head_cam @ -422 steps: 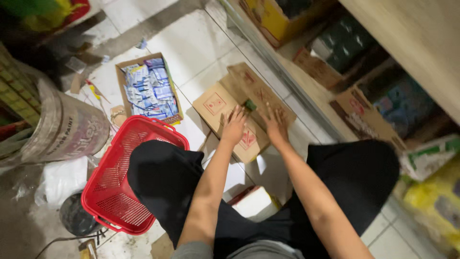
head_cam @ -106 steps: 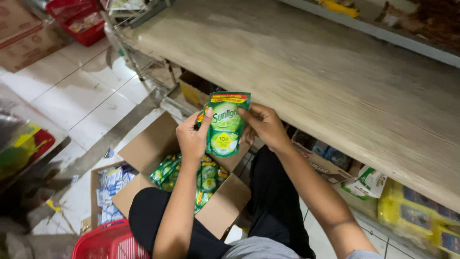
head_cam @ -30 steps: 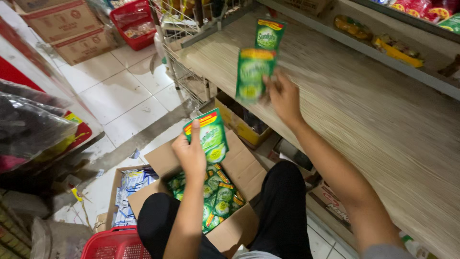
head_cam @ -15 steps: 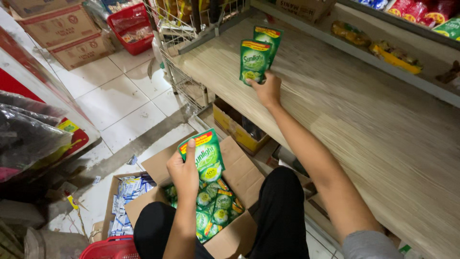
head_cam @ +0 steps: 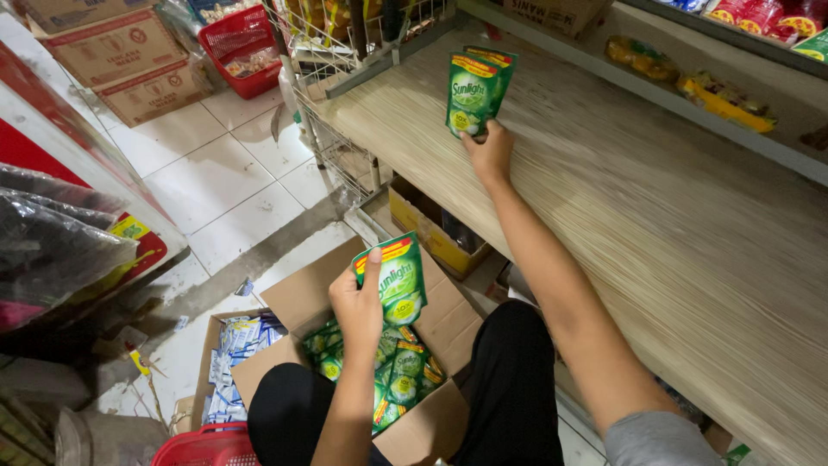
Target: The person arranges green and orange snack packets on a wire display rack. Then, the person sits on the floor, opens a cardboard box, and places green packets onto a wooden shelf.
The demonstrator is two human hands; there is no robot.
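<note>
At lower left of centre, the left hand (head_cam: 358, 298) was closed around a green pouch (head_cam: 397, 278), held upright above the open cardboard box (head_cam: 453, 324) containing more green pouches (head_cam: 392, 375). At upper centre, the right hand (head_cam: 490, 151) rested on the wooden shelf (head_cam: 655, 224), fingers touching the base of two standing pouches (head_cam: 476, 86); whether it gripped them could not be determined.

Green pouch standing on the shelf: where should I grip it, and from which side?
Pinch the green pouch by its flat lower half, from the shelf's open front, where the right hand already touches its base. It stands upright against a second pouch behind it.
</note>
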